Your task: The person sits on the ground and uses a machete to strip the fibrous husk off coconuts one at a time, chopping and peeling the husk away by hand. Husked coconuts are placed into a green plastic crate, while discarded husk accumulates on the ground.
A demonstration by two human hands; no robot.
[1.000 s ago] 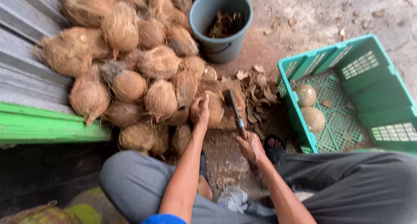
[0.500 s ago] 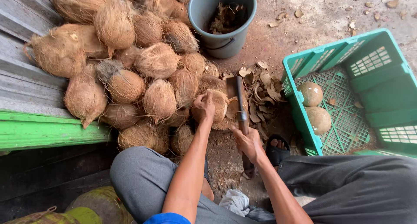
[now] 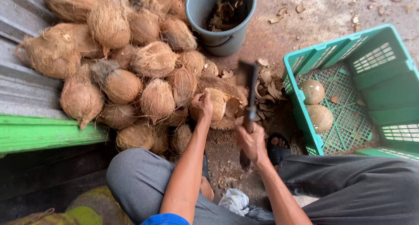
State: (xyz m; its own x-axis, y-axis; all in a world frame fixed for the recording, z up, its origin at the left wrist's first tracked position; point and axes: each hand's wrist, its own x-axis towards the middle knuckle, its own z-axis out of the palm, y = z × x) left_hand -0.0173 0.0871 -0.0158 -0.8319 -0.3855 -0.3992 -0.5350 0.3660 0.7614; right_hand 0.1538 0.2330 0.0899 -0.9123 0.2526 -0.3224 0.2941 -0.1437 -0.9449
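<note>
Grey-trousered knees of the seated person fill the lower edge, with a blue sleeve edge between them. Right hand is closed around the handle of a cleaver, whose dark blade is raised upright and blurred, just right of the held coconut. Left hand is closed over the top of a partly husked coconut, steadying it on the bare earth floor. One sandalled foot lies just right of the right hand. Loose husk chips lie scattered between the held coconut and the green plastic crate. Two peeled, rounded coconuts rest on the crate's mesh bottom, close together. Left of the hands, a pile of fibrous brown coconuts leans against a grey corrugated sheet edged by a green board. Farthest away, a grey bucket holds husk scraps, touching the pile's upper end.
</note>
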